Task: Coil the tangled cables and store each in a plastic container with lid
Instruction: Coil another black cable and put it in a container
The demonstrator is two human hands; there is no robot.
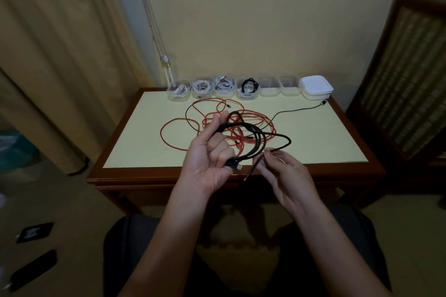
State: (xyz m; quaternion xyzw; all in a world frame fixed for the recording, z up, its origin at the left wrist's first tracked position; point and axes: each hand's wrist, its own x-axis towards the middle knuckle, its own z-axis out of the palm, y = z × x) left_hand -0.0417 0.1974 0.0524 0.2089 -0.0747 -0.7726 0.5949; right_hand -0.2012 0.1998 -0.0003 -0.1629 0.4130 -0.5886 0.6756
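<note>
Meanwhile left hand [207, 164] grips one looped black cable [255, 150], right hand [287, 176] pinches its end; six containers [269, 89], four filled

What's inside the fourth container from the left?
A coiled black cable fills the fourth container, which has no lid. Something pale lies beneath the coil; the coil hides what it is.
</note>
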